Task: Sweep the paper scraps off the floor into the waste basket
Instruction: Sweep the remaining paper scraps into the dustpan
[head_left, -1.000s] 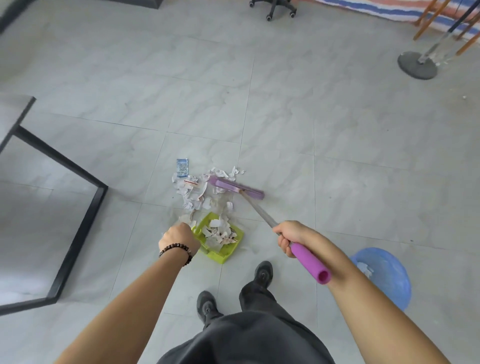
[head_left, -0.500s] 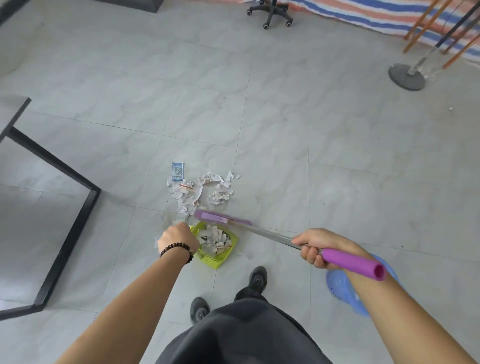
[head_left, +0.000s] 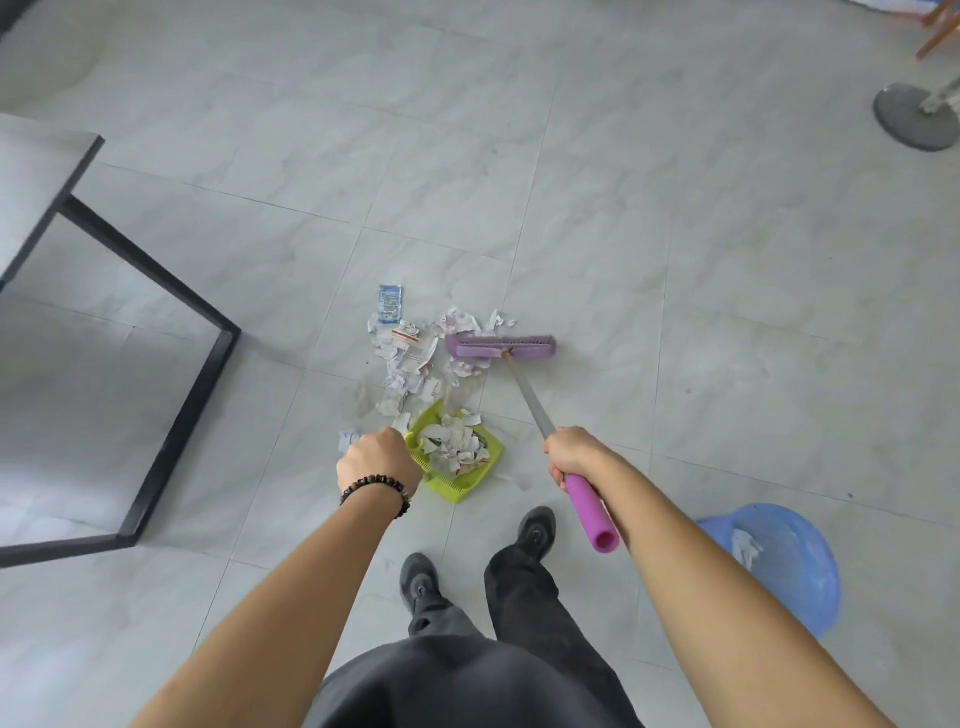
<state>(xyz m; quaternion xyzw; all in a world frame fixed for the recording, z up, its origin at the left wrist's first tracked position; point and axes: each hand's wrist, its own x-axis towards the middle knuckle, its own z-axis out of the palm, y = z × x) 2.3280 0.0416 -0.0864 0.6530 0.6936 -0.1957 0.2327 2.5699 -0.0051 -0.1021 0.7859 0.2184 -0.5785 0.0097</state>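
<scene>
The lime-green plastic dustpan (head_left: 460, 457) is held flat on the grey tiled floor (head_left: 675, 260) by the left hand (head_left: 378, 460), fingers closed around its handle, mouth facing the torn white paper scraps (head_left: 410, 358), so they can be pushed straight in. Some scraps are already in the pan. The purple-headed broom (head_left: 501, 347) is set beyond the pile, its purple foam grip clamped in the right hand (head_left: 574, 452), likely for a pull toward the pan. The translucent blue plastic waste basket (head_left: 784, 566) is kept near the right arm, well apart from the pile, for emptying.
</scene>
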